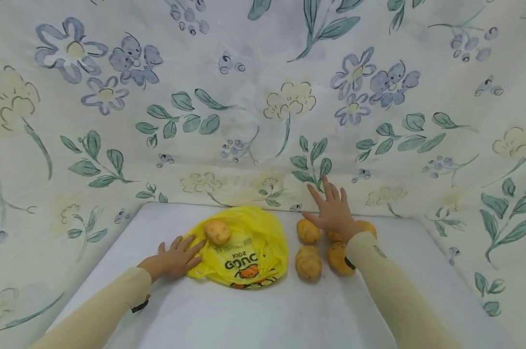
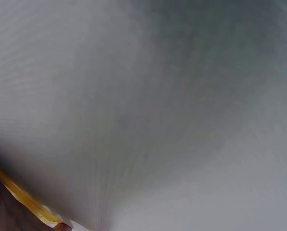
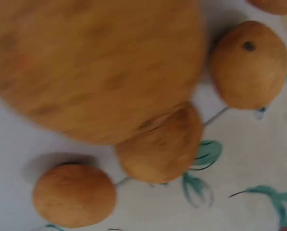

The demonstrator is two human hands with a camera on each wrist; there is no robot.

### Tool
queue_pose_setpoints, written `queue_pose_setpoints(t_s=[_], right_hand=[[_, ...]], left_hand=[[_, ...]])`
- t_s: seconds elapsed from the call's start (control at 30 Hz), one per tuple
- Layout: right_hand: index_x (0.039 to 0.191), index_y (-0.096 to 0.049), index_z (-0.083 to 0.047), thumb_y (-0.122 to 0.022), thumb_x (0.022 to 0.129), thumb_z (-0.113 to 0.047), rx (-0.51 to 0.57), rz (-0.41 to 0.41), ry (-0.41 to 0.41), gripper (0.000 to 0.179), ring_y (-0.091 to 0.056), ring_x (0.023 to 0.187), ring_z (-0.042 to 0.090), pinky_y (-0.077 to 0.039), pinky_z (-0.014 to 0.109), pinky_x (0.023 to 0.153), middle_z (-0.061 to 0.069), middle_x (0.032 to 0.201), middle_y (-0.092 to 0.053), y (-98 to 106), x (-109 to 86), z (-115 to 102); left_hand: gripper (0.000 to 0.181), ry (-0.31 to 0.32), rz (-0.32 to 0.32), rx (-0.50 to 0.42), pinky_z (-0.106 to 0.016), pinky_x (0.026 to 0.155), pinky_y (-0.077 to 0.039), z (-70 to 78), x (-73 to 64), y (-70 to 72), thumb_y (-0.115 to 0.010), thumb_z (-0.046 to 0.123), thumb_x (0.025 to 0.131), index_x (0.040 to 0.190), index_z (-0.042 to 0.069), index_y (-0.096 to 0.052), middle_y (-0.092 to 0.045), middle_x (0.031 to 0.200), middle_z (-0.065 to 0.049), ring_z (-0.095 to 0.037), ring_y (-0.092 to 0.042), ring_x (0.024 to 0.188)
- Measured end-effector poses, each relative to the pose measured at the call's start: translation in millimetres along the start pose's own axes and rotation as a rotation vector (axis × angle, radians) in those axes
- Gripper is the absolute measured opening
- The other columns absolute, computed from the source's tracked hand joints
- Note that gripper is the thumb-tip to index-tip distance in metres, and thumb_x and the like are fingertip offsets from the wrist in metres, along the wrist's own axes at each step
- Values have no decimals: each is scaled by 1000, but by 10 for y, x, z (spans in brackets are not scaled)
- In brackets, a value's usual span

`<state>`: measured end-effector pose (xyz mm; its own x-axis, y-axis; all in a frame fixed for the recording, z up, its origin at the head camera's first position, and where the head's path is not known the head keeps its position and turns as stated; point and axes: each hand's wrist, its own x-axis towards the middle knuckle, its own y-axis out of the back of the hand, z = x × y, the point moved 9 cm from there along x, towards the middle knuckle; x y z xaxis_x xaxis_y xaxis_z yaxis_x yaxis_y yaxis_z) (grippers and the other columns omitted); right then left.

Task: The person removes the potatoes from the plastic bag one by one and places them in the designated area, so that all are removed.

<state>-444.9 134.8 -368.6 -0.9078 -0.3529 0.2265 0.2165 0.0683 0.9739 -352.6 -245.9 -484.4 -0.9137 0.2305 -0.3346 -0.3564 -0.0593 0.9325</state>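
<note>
A crumpled yellow plastic bag (image 1: 263, 232) with printed lettering lies flat on the white table. One potato (image 1: 217, 231) sits on its upper left part. My left hand (image 1: 175, 259) touches the bag's left edge, fingers extended over the plastic beside that potato; the left wrist view catches a strip of yellow plastic (image 2: 25, 198) against the hand. Over a group of several potatoes (image 1: 308, 262) right of the bag, my right hand (image 1: 334, 212) is raised with fingers spread and holds nothing. In the right wrist view a near potato (image 3: 95, 62) looms large and blurred, partly covering another potato (image 3: 160, 147).
Behind the white table (image 1: 228, 320) hangs a floral cloth (image 1: 254, 121) that meets its back edge. The right forearm and sleeve (image 1: 393, 286) hide part of the potato group.
</note>
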Motion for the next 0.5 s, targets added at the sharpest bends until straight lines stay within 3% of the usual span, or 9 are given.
queue_pose_setpoints(t_s=[0.17, 0.33, 0.5], right_hand=[[148, -5, -33, -36, 85, -69, -5, 12, 55, 80, -12, 141, 36, -6, 62, 109, 11, 154, 16, -4, 173, -479], [148, -7, -33, -34, 83, -72, -5, 27, 103, 81, -15, 141, 34, -9, 61, 109, 12, 155, 12, -69, 286, -884], [148, -1, -35, -32, 81, -76, 10, -47, 110, 84, -11, 142, 32, -7, 60, 111, 9, 155, 16, -224, 360, -1212]], left_hand=[[68, 22, -3, 23, -75, 98, -2, -90, -37, -1, -28, 63, 92, 148, 26, -17, -8, 154, -15, -48, -7, 137], [65, 11, 7, 9, -75, 97, -3, -69, -71, 23, -31, 60, 92, 147, 26, -20, -10, 154, -15, -48, -9, 136], [63, 3, 15, -10, -75, 98, -4, -6, -62, 38, -33, 57, 93, 146, 26, -23, -13, 154, -14, -47, -11, 136]])
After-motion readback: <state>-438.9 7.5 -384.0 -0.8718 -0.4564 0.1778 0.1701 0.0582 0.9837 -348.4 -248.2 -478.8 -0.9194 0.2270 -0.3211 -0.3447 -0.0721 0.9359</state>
